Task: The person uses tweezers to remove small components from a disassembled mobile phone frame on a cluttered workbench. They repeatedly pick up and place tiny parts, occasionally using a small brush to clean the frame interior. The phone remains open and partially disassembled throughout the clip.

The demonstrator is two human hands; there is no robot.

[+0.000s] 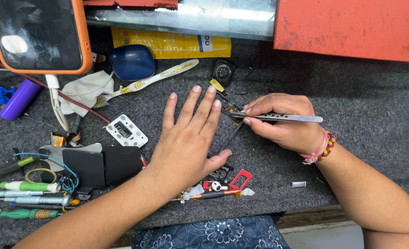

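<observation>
So here we've got the left hand laid flat, fingers spread, in the middle of the frame, pressing down on a thin black frame that lies on the grey mat of the bench. Only a bit of that frame peeks out between the two hands, so we can't say exactly what part it is. The right hand sits just beside it to the right, its grip pinching a pair of silver tweezers, tips pointing left at the upper end of the frame, right by the left fingertips.

How we'd do this bit well, in our opinion: keep the flat palm steady so the frame can't skate around, keep the tweezers low and nearly parallel to the mat, and squeeze lightly. Thin strips like that probably bend or snap easily. Resting the right wrist on the mat helps against shakes.

Packaging-wise: a flat yellow packet with a blue patch lies at the top centre, half tucked under a shiny metal ledge. A red-orange panel fills the upper right. Upper left there's a phone in an orange case, screen dark, and below it a purple tube. A dark blue pod-shaped case sits next to the packet, with a white toothbrush beside it. A small white plastic tray is left of the flat hand, and green-handled screwdrivers crowd the lower left.
</observation>
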